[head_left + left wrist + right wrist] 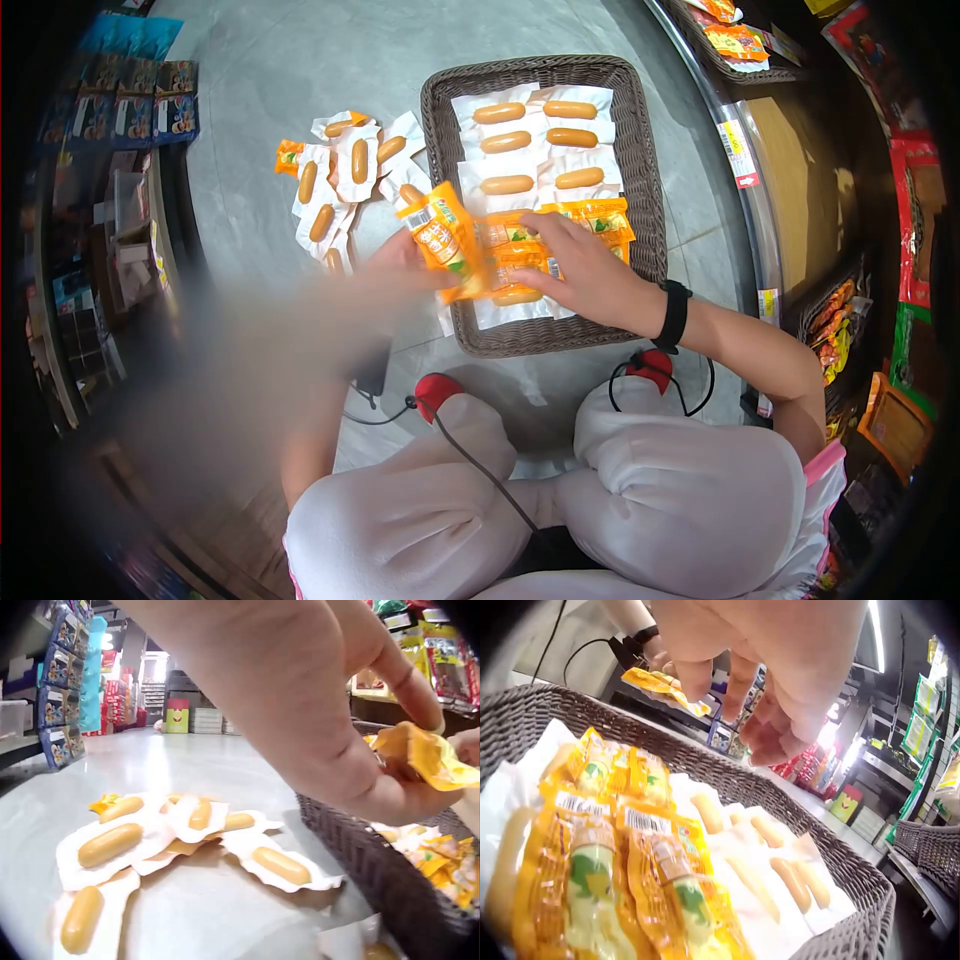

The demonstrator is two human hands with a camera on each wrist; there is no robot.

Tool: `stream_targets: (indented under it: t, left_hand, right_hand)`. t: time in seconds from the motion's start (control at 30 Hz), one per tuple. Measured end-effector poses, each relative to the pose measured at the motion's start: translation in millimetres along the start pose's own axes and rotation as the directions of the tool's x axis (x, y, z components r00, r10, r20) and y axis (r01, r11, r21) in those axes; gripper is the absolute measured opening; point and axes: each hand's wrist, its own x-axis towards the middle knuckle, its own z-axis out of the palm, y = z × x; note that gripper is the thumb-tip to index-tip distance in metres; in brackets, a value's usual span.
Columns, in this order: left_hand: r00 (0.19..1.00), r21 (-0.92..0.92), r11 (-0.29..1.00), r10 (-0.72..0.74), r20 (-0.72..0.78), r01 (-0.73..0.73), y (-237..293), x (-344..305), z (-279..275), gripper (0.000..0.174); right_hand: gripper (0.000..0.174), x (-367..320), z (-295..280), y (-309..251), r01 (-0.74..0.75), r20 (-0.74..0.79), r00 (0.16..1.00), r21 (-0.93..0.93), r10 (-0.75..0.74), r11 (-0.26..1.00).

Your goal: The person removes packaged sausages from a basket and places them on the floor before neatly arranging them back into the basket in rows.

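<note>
My left hand pinches an orange sausage packet at the basket's left edge, print side up. The left wrist view shows its thumb and fingers on the packet's end. My right hand hovers with loosely spread fingers over the orange packets inside the brown wicker basket; nothing shows in its grasp. Further back in the basket, several packets lie white side up, each showing a sausage. More white-sided packets lie in a loose heap on the floor left of the basket.
Shelves with blue packs stand on the left. On the right are a shelf edge with price tags and another basket of packets. A black cable crosses my lap, close to my red shoes.
</note>
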Motion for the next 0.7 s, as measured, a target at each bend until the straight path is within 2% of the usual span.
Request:
stream_targets:
  t: [0.07, 0.17, 0.27, 0.37, 0.4, 0.47, 0.53, 0.6, 0.7]
  left_hand:
    - [0.996, 0.136, 0.989, 0.068, -0.061, -0.06, -6, 7, 14, 0.052]
    - [0.993, 0.093, 0.993, 0.086, -0.076, -0.079, -3, 6, 41, 0.051]
    - [0.988, 0.081, 0.989, 0.127, -0.088, -0.12, -14, 7, 52, 0.046]
    - [0.999, 0.098, 0.994, 0.052, -0.014, -0.05, -20, 10, 48, 0.045]
    - [1.0, 0.117, 0.993, 0.012, 0.025, -0.014, -20, 11, 45, 0.045]
    - [0.999, 0.138, 0.989, 0.051, -0.001, -0.05, -10, 6, 41, 0.042]
    - [0.997, 0.193, 0.98, 0.053, -0.05, -0.042, -5, 4, 30, 0.039]
    - [0.992, 0.28, 0.96, 0.027, -0.125, 0.009, -5, 7, 7, 0.035]
    - [0.972, 0.178, 0.982, -0.024, -0.235, 0.067, -10, 5, -13, 0.032]
  right_hand:
    - [0.061, -2, 7, 2, 0.01, 0.024, 1.0, 0.035, -0.011, 0.999]
    - [0.066, -2, 8, 0, 0.083, 0.033, 0.996, 0.023, -0.084, 0.996]
    - [0.066, 3, 6, -6, -0.056, 0.191, 0.982, 0.221, 0.014, 0.974]
    - [0.062, 6, 15, 1, -0.129, 0.186, 0.98, 0.309, 0.073, 0.942]
    - [0.06, 8, 13, 3, -0.109, 0.17, 0.983, 0.244, 0.069, 0.964]
    - [0.055, 14, 6, 9, -0.072, 0.139, 0.989, 0.112, 0.056, 0.991]
    - [0.052, 24, 0, 21, 0.029, 0.05, 0.998, -0.073, -0.026, 0.997]
    - [0.046, 35, -6, 37, 0.102, 0.028, 0.995, -0.235, -0.098, 0.967]
    - [0.04, 42, -4, 61, 0.293, 0.028, 0.95, -0.416, -0.31, 0.861]
